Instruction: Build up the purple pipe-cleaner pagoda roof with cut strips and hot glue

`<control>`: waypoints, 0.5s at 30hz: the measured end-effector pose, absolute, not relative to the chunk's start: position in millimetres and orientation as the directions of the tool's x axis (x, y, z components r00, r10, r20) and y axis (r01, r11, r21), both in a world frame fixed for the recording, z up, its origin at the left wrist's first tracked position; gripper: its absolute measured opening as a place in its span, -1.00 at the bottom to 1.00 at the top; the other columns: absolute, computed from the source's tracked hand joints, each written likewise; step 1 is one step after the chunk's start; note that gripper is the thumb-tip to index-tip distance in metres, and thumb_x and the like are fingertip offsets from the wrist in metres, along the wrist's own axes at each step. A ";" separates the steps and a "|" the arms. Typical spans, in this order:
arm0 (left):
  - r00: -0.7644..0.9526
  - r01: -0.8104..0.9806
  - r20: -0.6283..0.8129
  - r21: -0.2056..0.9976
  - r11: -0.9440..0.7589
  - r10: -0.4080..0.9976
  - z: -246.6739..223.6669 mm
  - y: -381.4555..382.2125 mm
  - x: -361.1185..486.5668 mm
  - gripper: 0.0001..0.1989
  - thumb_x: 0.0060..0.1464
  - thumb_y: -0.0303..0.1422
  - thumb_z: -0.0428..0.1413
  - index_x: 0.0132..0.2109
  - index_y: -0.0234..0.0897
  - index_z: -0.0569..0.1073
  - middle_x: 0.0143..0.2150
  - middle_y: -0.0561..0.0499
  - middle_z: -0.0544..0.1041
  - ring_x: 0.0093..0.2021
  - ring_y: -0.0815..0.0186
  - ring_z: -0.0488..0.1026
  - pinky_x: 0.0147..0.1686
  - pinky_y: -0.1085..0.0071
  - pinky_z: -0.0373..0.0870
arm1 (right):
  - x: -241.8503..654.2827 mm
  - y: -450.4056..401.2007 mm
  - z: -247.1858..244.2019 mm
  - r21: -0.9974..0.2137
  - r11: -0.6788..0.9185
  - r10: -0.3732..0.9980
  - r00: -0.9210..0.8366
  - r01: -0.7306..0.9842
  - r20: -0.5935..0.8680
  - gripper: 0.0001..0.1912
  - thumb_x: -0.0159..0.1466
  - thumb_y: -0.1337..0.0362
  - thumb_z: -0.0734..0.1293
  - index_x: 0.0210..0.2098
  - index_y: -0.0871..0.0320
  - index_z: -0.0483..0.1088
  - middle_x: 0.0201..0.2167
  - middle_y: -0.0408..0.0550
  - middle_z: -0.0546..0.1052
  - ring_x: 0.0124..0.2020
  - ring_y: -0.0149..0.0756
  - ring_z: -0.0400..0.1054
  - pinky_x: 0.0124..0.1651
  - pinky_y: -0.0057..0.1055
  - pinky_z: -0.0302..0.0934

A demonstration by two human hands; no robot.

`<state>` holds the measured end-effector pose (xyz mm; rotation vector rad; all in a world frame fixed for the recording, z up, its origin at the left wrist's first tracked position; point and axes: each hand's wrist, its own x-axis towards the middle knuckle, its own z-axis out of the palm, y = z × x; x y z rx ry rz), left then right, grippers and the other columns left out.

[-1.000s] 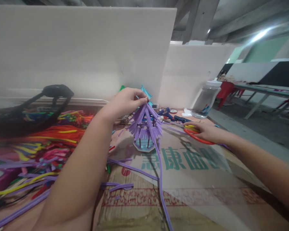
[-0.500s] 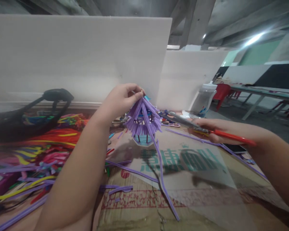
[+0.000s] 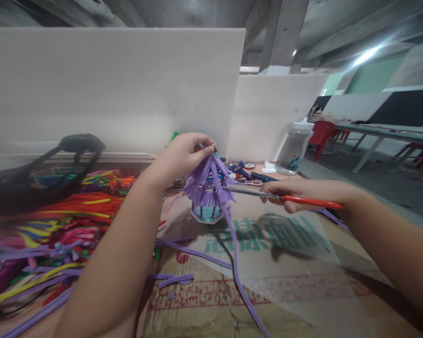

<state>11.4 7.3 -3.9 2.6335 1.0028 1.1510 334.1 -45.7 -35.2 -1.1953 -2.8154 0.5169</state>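
My left hand [image 3: 193, 152] pinches the peak of a small model pavilion [image 3: 210, 185], whose roof is made of purple fuzzy strips and whose base is pale blue with dark posts. One long purple pipe cleaner [image 3: 235, 253] hangs from the roof and trails over the board toward me. My right hand [image 3: 285, 192] is closed around red-handled scissors [image 3: 310, 202]. Their metal blades point left and reach the purple strips on the roof's right side. Whether the blades are apart at the tips is hard to make out.
Piles of coloured pipe cleaners [image 3: 66, 202] lie at the left, near a dark blurred frame [image 3: 81, 145]. A clear bottle [image 3: 293, 148] stands at the back right. Cut purple pieces [image 3: 176, 279] lie on the printed cardboard [image 3: 268, 281]. White panels [image 3: 109, 89] rise behind.
My right hand with the scissors has moved left and slightly down, bringing the blades to the roof strips. My left hand and the pavilion have shifted slightly lower in view.
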 end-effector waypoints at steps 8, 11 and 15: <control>0.494 0.580 0.613 0.297 -0.759 0.617 -5.3 8.8 15.2 -0.71 0.19 -0.24 0.01 -0.22 -0.33 0.56 -0.35 -0.04 0.53 -0.31 0.29 0.41 -0.34 0.43 0.27 | 320.9 -52.7 -41.3 -0.265 0.682 0.699 -0.714 0.682 -0.038 -0.47 0.29 -0.22 0.18 -0.07 0.06 0.41 -0.35 -0.08 0.46 -0.30 -0.21 0.27 -0.25 -0.36 0.13; 0.497 0.590 0.614 0.279 -0.758 0.613 -5.3 9.5 15.9 -0.72 0.19 -0.26 0.02 -0.23 -0.32 0.56 -0.33 -0.04 0.53 -0.31 0.29 0.41 -0.33 0.42 0.26 | 314.3 -57.2 -39.2 -0.269 0.698 0.677 -0.734 0.664 -0.055 -0.54 0.34 -0.13 0.17 -0.06 0.09 0.38 -0.37 -0.09 0.43 -0.35 -0.26 0.25 -0.30 -0.38 0.13; 0.493 0.610 0.612 0.263 -0.747 0.619 -5.3 10.4 15.2 -0.73 0.19 -0.25 0.02 -0.23 -0.32 0.55 -0.33 -0.04 0.53 -0.30 0.27 0.41 -0.31 0.40 0.26 | 306.7 -65.1 -32.0 -0.329 0.675 0.683 -0.728 0.660 -0.058 -0.50 0.35 -0.12 0.13 -0.03 0.12 0.40 -0.24 -0.01 0.48 -0.29 -0.24 0.32 -0.26 -0.37 0.19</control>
